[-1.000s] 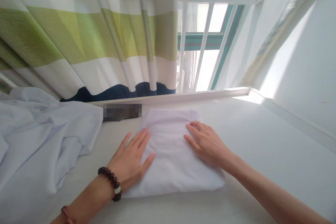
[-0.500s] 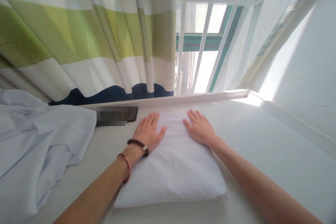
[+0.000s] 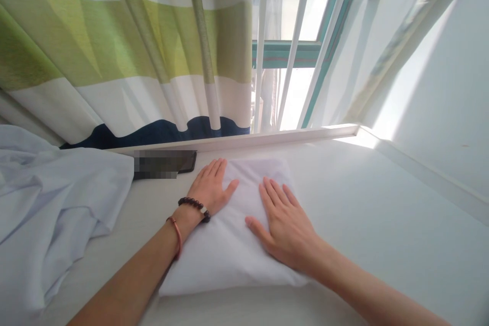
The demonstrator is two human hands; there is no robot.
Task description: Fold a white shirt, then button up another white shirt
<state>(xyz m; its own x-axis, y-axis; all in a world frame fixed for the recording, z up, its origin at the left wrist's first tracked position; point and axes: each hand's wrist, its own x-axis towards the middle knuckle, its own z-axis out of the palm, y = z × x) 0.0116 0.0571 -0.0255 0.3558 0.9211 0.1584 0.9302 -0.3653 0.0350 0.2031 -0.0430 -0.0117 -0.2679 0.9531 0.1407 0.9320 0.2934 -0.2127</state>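
Note:
A folded white cloth (image 3: 225, 249) lies flat on the white surface in front of me, in a roughly rectangular bundle. My left hand (image 3: 211, 186) rests palm down on its far left edge, fingers stretched forward and thumb apart. A dark bead bracelet and a reddish bangle circle that wrist. My right hand (image 3: 284, 219) presses flat on the right half of the cloth, fingers spread and thumb pointing left. Small creases run across the cloth between the two hands. Neither hand grasps anything.
Crumpled white fabric (image 3: 57, 198) spreads at the left. Beyond my left hand lies a dark phone-like object (image 3: 187, 161), partly blurred out. A low ledge (image 3: 298, 135) borders the far side, with a green-and-white curtain (image 3: 153, 41) and white railing (image 3: 294, 56) behind it. A wall stands right.
My right hand has slid toward me and inward from the cloth's far right edge onto its right half. My left hand stays nearly in place. The view has shifted slightly.

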